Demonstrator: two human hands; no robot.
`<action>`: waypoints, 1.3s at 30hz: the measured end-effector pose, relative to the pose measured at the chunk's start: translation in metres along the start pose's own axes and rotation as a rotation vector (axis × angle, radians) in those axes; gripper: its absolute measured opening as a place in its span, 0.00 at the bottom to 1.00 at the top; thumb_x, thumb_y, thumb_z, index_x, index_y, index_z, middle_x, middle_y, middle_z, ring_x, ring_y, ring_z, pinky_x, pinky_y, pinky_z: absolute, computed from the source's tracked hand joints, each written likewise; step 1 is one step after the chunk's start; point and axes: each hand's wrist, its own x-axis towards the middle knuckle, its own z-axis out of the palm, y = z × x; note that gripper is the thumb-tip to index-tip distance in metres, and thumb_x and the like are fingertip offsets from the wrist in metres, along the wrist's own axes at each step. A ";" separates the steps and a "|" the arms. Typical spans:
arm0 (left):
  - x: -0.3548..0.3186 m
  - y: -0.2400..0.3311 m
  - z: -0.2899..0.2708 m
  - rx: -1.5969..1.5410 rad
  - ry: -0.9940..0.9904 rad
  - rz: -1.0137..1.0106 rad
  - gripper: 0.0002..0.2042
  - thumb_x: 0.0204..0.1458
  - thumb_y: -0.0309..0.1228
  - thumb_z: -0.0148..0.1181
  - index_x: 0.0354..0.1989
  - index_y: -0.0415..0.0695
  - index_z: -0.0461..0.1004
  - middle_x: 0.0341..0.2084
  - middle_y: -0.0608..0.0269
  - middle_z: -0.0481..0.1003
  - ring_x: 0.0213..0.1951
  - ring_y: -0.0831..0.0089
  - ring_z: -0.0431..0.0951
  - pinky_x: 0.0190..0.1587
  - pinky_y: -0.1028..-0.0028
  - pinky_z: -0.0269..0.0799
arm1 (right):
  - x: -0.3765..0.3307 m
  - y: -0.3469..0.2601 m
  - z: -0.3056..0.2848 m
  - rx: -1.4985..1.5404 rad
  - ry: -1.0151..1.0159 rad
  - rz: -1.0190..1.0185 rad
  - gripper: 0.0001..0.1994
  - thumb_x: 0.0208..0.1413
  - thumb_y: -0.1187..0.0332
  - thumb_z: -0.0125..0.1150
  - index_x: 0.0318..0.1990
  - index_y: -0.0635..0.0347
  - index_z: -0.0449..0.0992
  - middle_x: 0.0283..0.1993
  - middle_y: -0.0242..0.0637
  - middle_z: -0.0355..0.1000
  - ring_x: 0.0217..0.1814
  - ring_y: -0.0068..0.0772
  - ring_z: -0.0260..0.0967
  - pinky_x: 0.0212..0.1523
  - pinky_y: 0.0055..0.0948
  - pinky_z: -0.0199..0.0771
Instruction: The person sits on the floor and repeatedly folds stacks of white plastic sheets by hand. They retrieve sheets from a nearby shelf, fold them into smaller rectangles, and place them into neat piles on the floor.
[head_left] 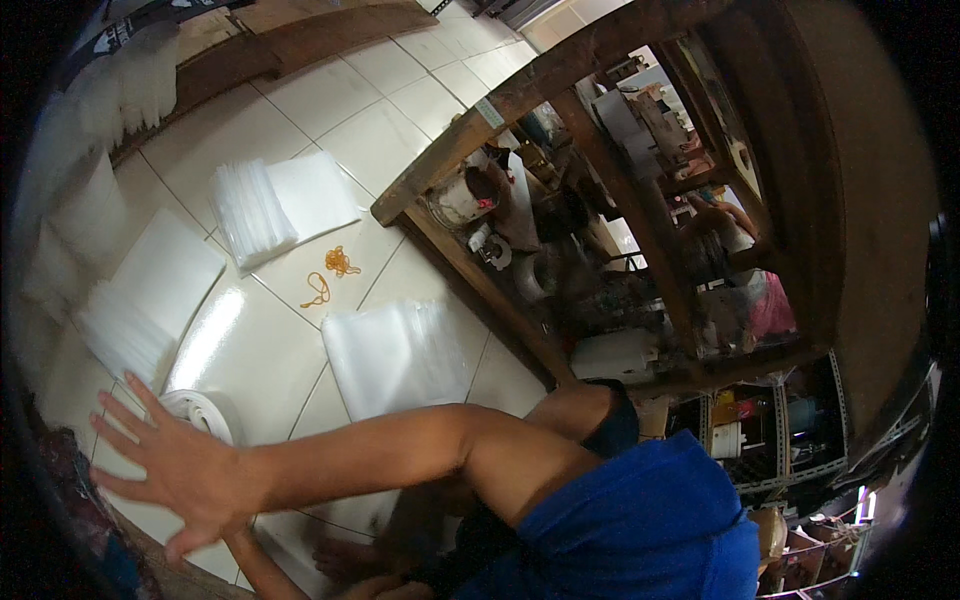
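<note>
Down by our knees, our left hand [185, 470] is spread flat, fingers apart, gripping nothing; it hovers over the floor just in front of a white roll [205, 412]. Which arm crosses to it we cannot be sure, and our other hand [345, 562] shows only dimly beneath the forearm, its grip unreadable.

Just beyond the reaching arm lies a bag stack [400, 355], clear sheets on the tile. We judge the work to be sorting or bundling these: the open hand seems to be reaching, not yet holding. Taking anything next would call for closing onto the roll or a stack.

Farther from the hand lie rubber bands [335, 270], then a second stack [255, 210], with a wooden shelf [560, 200] to the right.
</note>
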 end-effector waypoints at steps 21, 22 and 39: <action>-0.001 0.016 0.016 -0.745 -0.091 -0.765 0.22 0.48 0.26 0.64 0.54 0.40 0.73 0.46 0.49 0.77 0.45 0.59 0.78 0.53 0.61 0.71 | 0.003 -0.010 -0.058 -0.178 -0.102 0.145 0.49 0.51 0.26 0.44 0.72 0.54 0.54 0.66 0.65 0.57 0.72 0.65 0.49 0.70 0.72 0.27; -0.001 0.017 0.018 -0.754 -0.073 -0.791 0.23 0.48 0.26 0.64 0.55 0.40 0.72 0.46 0.48 0.77 0.46 0.59 0.77 0.54 0.60 0.71 | 0.000 -0.003 -0.054 -0.156 -0.268 0.212 0.49 0.51 0.26 0.45 0.72 0.54 0.54 0.65 0.65 0.57 0.72 0.65 0.49 0.70 0.72 0.27; 0.029 -0.339 0.108 0.337 0.721 -0.336 0.27 0.49 0.40 0.62 0.58 0.47 0.70 0.51 0.54 0.75 0.54 0.60 0.73 0.61 0.56 0.62 | -0.218 0.214 -0.155 -0.339 0.286 1.390 0.14 0.56 0.61 0.58 0.34 0.66 0.76 0.36 0.51 0.76 0.41 0.50 0.75 0.45 0.43 0.73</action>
